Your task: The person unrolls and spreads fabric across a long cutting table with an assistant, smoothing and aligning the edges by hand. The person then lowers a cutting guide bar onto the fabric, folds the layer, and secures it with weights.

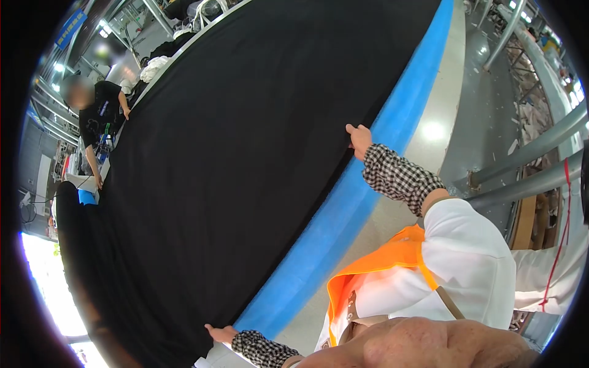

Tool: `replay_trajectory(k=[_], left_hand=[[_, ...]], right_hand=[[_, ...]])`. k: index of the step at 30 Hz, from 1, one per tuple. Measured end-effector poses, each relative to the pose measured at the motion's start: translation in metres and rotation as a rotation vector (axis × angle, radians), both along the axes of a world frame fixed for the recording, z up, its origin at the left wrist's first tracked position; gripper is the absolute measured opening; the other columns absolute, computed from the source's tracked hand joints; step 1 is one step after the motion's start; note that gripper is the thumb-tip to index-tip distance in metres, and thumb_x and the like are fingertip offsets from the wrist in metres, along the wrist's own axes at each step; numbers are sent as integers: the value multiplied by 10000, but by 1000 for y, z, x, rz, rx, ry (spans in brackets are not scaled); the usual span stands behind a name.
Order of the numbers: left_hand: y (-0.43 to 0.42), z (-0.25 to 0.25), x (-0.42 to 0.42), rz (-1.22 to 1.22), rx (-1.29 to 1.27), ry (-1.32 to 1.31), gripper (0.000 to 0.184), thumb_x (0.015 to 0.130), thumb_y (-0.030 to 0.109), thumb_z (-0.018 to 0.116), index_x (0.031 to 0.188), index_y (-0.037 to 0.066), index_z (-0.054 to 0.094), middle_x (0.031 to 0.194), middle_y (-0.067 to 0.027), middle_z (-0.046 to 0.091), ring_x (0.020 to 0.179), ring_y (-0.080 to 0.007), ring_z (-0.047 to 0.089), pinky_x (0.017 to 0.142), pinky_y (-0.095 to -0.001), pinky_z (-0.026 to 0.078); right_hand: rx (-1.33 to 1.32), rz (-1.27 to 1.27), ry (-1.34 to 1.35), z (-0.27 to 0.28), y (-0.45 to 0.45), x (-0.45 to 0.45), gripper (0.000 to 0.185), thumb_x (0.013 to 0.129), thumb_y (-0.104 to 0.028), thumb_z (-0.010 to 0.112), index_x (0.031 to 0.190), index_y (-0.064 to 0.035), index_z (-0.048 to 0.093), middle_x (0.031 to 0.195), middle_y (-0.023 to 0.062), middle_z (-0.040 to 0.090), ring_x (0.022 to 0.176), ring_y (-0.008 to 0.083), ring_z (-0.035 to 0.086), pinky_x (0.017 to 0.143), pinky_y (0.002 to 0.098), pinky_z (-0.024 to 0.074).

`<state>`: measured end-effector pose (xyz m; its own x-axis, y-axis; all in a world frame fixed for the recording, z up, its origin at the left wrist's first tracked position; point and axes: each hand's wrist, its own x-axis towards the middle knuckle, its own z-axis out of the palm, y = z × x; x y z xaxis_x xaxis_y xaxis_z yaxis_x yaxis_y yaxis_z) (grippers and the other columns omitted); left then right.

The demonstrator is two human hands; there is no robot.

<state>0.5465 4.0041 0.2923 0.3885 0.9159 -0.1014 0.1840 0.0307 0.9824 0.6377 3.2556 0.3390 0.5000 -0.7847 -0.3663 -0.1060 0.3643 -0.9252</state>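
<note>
Has black cloth (264, 122) lying mostly flat over table (451, 86) (co-worker (103, 110) at far edge); leaves slack folds (135, 294) at lower left, blue sheet (343, 221) bare along near side. Rests right hand (361, 140), fingers curled, and left hand (223, 335) at near edge; cannot tell if clamped on cloth.
</note>
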Motion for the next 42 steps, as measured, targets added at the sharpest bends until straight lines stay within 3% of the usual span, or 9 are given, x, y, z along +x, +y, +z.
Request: replay_trajectory(k=[5, 8, 12, 14, 19, 30, 34, 36, 42], left_hand=[[14, 29, 1, -23, -139, -209, 557, 988, 323, 593, 1196, -193, 567, 1251, -237, 613, 987, -286, 631, 924, -375, 558], [41, -10, -6, -58, 123, -8, 562, 985, 318, 603, 1189, -204, 565, 1190, -233, 643, 929, -279, 642, 868, -384, 572], [44, -10, -31, -260, 902, 864, 337, 947, 200, 630, 1140, -76, 646, 1080, -205, 698, 897, -322, 690, 826, -399, 572], [75, -51, -24, -104, 552, 633, 290, 917, 187, 659, 1101, -37, 661, 1083, -196, 699, 929, -322, 694, 814, -396, 571], [91, -72, -26, -75, 678, 838, 304, 876, 205, 711, 1061, -31, 658, 1057, -173, 695, 907, -297, 679, 760, -390, 557], [74, -52, -21, -28, 444, 440, 384, 834, 200, 748, 1110, -43, 638, 1064, -132, 657, 910, -269, 613, 722, -406, 494], [68, -33, -40, -360, 1140, 1003, 458, 839, 213, 736, 1187, -61, 619, 1099, -134, 660, 961, -270, 633, 791, -402, 519], [57, -17, -38, -363, 1065, 1077, 474, 860, 206, 714, 1233, -64, 601, 1117, -128, 663, 993, -253, 647, 783, -377, 527], [39, 4, -12, 447, -437, -59, 284, 886, 174, 692, 1064, -43, 648, 963, -99, 650, 767, -210, 602, 565, -339, 478]], right_hand=[[-14, 42, -85, 17, 14, -16, 204, 943, -249, 650, 868, -82, 559, 797, 36, 586, 642, 159, 534, 538, 310, 421], [-21, 49, -42, 16, 13, -23, 202, 936, -253, 658, 881, -75, 578, 816, 43, 602, 657, 169, 547, 542, 314, 434], [30, 120, -4, -4, 8, -22, 200, 936, -236, 644, 891, -48, 595, 847, 65, 618, 698, 181, 569, 545, 319, 450], [80, 154, -33, -16, 4, -22, 185, 942, -211, 642, 889, -42, 592, 851, 67, 623, 705, 169, 570, 543, 308, 449], [29, 189, 43, -20, 6, -28, 210, 928, -209, 648, 857, -22, 587, 790, 90, 625, 629, 182, 589, 486, 300, 445], [2, 207, 59, -23, 3, -28, 224, 952, -226, 633, 865, -31, 565, 757, 82, 618, 584, 174, 578, 457, 292, 423], [5, 211, 60, -36, -4, -25, 198, 946, -208, 645, 874, -49, 551, 751, 75, 602, 575, 168, 579, 447, 277, 411], [-6, 233, 56, -44, -9, -24, 197, 949, -207, 649, 864, -63, 546, 751, 71, 600, 549, 162, 564, 437, 271, 404], [-16, 242, 70, -48, -11, -28, 213, 936, -213, 683, 959, -53, 544, 712, 33, 540, 587, 140, 563, 447, 264, 404]])
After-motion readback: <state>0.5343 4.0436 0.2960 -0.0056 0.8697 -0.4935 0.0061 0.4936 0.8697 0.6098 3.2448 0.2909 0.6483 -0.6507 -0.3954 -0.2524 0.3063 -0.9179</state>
